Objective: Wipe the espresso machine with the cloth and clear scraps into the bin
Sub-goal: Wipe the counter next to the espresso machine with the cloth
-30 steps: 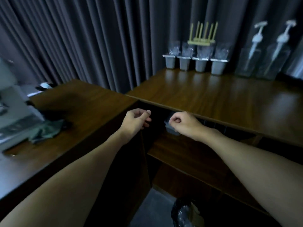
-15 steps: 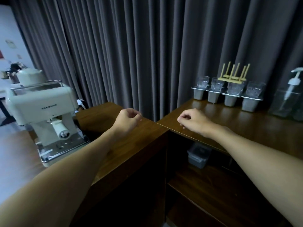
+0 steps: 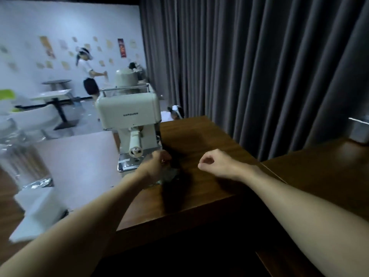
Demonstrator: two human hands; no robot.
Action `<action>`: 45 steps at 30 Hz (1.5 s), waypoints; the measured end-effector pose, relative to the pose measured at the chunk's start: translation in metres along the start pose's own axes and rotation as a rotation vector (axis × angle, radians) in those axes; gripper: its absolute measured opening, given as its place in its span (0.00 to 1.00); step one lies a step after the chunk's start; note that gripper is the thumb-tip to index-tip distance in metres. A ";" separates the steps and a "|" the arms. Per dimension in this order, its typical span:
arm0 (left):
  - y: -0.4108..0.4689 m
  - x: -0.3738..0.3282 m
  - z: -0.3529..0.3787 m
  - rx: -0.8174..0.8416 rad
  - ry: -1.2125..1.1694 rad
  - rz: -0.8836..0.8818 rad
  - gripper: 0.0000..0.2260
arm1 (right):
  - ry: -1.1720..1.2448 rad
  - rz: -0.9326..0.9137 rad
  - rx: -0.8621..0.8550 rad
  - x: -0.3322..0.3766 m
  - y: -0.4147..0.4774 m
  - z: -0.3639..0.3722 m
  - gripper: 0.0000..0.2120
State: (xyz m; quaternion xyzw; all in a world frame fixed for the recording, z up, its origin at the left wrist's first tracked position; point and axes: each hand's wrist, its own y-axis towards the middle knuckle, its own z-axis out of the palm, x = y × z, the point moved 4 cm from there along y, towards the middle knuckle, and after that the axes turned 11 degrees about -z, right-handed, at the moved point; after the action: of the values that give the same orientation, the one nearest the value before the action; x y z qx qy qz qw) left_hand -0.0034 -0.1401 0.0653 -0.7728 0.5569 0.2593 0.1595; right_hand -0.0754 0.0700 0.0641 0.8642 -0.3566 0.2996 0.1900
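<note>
Cream espresso machine (image 3: 127,112) sits beside the left hand (image 3: 157,165), grip impossible to tell; right hand (image 3: 212,163) clenched, empty.

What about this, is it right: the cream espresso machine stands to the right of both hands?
No. The head view shows the espresso machine to the left, not the right: the left hand is near its base, the right hand farther right over the counter.

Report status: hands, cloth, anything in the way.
Left hand at the cloth by the espresso machine, grip unclear in blur. Right hand curled, holding nothing, over the counter. No obstruction seen.
</note>
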 end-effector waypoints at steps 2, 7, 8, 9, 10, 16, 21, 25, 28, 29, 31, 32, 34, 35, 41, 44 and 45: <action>-0.009 0.014 0.003 -0.021 0.101 0.012 0.08 | 0.025 -0.057 0.064 0.003 0.018 0.019 0.11; -0.022 0.040 0.015 -0.119 0.152 -0.086 0.10 | 0.093 -0.097 0.146 0.002 0.041 0.061 0.24; -0.021 0.044 0.016 -0.125 0.137 -0.103 0.10 | 0.092 -0.096 0.144 0.001 0.045 0.066 0.26; -0.020 0.045 0.017 -0.128 0.125 -0.110 0.08 | 0.091 -0.095 0.131 -0.002 0.048 0.069 0.26; -0.018 0.045 0.018 -0.134 0.121 -0.105 0.06 | 0.094 -0.092 0.108 -0.003 0.050 0.071 0.25; -0.004 0.020 0.016 -0.242 -0.030 0.030 0.04 | 0.078 -0.135 0.060 -0.012 0.054 0.066 0.03; 0.012 -0.009 0.014 -0.257 -0.204 0.080 0.05 | 0.148 -0.051 -0.139 -0.024 0.055 0.027 0.05; 0.026 -0.033 0.012 -0.335 -0.348 0.090 0.07 | 0.127 -0.071 -0.408 -0.026 0.052 -0.022 0.04; 0.029 -0.050 0.015 -0.331 -0.445 0.108 0.08 | 0.111 -0.108 -0.533 -0.027 0.046 -0.049 0.05; 0.030 -0.054 0.018 -0.296 -0.454 0.115 0.09 | 0.097 -0.103 -0.549 -0.031 0.043 -0.054 0.04; 0.031 -0.055 0.025 -0.224 -0.430 0.115 0.11 | 0.034 -0.051 -0.528 -0.045 0.038 -0.058 0.03; 0.032 -0.053 0.030 -0.188 -0.400 0.102 0.12 | -0.002 -0.011 -0.492 -0.053 0.035 -0.058 0.02; 0.035 -0.046 0.042 -0.146 -0.303 0.067 0.13 | -0.035 0.067 -0.397 -0.070 0.030 -0.052 0.02; 0.037 -0.041 0.048 -0.138 -0.239 0.046 0.13 | -0.029 0.098 -0.351 -0.077 0.028 -0.048 0.03; 0.047 -0.021 0.084 0.043 0.013 -0.051 0.13 | -0.095 0.293 -0.098 -0.111 0.023 -0.016 0.11; 0.049 -0.016 0.091 0.045 0.051 -0.059 0.13 | -0.102 0.303 -0.141 -0.117 0.023 -0.007 0.16; 0.050 -0.016 0.092 0.046 0.059 -0.062 0.11 | -0.099 0.295 -0.171 -0.115 0.022 -0.006 0.18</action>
State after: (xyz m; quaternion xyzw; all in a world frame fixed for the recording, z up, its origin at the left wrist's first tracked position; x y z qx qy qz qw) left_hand -0.0748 -0.0944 0.0020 -0.7930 0.5431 0.2185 0.1688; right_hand -0.1593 0.1159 -0.0047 0.7970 -0.5125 0.2501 0.1991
